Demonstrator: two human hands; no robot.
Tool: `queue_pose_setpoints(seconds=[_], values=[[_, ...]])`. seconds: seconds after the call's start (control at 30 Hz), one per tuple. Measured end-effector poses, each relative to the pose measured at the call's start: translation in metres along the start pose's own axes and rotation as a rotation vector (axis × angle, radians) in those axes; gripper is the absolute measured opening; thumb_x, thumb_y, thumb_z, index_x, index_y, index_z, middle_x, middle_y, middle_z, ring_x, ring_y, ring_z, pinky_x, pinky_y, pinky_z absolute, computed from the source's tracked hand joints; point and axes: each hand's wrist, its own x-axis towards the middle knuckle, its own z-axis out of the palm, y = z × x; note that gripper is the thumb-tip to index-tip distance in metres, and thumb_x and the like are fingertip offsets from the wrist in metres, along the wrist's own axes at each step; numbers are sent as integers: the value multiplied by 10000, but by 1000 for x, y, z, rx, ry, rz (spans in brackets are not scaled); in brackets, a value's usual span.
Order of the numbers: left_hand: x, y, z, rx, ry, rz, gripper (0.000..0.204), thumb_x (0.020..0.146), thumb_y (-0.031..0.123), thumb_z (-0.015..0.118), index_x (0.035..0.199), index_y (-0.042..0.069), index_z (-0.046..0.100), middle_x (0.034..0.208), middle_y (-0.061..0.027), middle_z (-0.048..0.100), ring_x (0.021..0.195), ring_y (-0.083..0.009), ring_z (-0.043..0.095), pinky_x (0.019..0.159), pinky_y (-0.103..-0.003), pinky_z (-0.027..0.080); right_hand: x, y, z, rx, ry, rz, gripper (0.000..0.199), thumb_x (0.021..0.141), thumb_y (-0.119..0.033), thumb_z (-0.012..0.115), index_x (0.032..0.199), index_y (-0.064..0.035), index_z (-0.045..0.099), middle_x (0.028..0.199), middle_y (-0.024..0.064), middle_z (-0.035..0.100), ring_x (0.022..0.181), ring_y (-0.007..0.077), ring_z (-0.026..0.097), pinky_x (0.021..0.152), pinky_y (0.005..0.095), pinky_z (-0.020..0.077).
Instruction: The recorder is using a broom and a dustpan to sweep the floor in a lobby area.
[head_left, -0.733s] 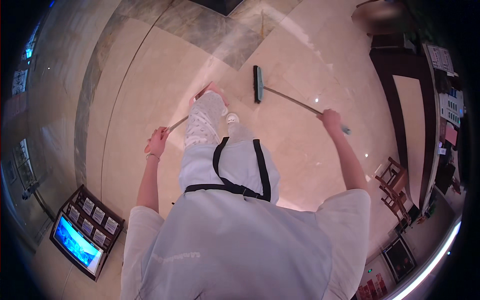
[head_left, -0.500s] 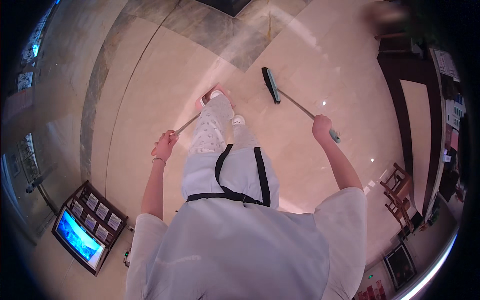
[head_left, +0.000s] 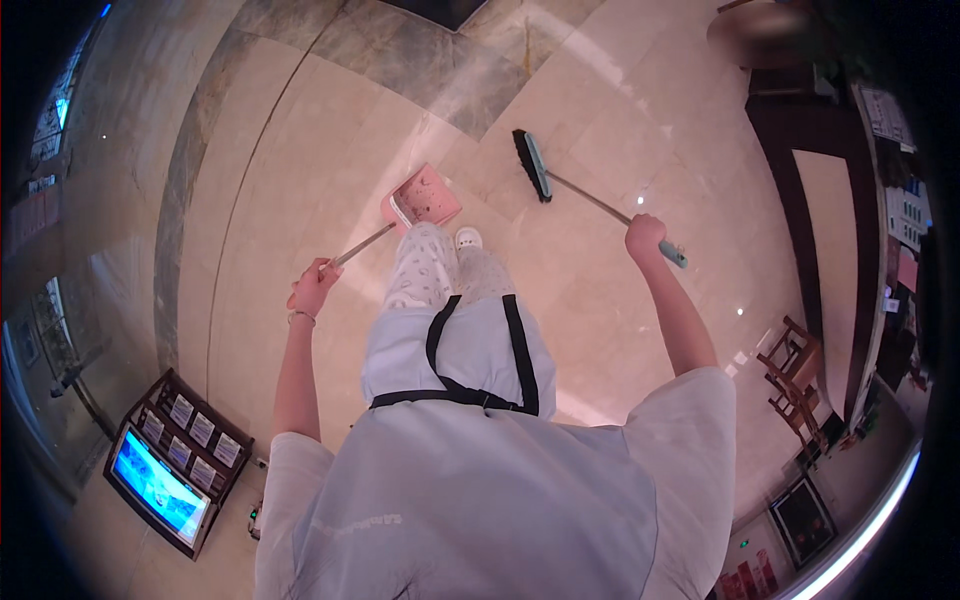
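My left hand (head_left: pixel 315 288) is closed round the handle of a pink dustpan (head_left: pixel 440 195), whose pan lies just ahead of my feet with dark bits of debris in it. Out to the right, my right hand (head_left: pixel 646 235) grips the upper handle of a broom (head_left: pixel 533 165) with dark bristles and a blue-green head. The broom head is at the floor, ahead and to the right of the dustpan and apart from it. The blue-green handle end sticks out past my right fist.
Shiny beige tile (head_left: pixel 610 330) with a grey marble band (head_left: pixel 430 85) spreads around me. A dark-framed counter (head_left: pixel 815 190) and wooden chair (head_left: pixel 792 370) stand at the right. To the lower left is a rack with a lit screen (head_left: pixel 160 485).
My foot has drawn back from over the dustpan, so its inside now shows. The broom has shifted very slightly left in the picture. Both hands keep their grips.
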Motion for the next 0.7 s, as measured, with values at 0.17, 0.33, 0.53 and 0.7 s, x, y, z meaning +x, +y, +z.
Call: queue_pose_setpoints(seconds=[0.17,0.33,0.53,0.7], values=[[-17,-12,16,15,31,-108,395,730,457,598,976,150,566,674,-9,598,657,-122,556,724,-354,365,5,-1,11,-24,-16,25,145,726,-152,565,850,-135,640,879,32,625,834,184,612,580,310,484],[-89,-170,86,-374,-73,-214,406,737,367,632,976,52,539,672,-5,610,570,-93,564,548,-229,429,8,-4,15,-50,-44,35,151,740,-131,542,854,-122,641,878,54,628,841,200,613,624,305,498],[-153,-182,175,-140,-266,-397,554,795,541,399,1014,45,513,805,-28,631,664,-148,603,791,-416,371,-4,-1,22,-23,-53,6,185,752,-135,521,890,-102,640,919,91,622,863,229,608,672,325,500],[-189,-234,274,-162,-340,-469,478,784,492,421,1065,107,460,908,-53,619,742,-173,612,827,-490,281,7,-7,19,-66,-111,-83,230,750,-153,516,945,-86,617,973,98,609,901,240,595,706,348,494]])
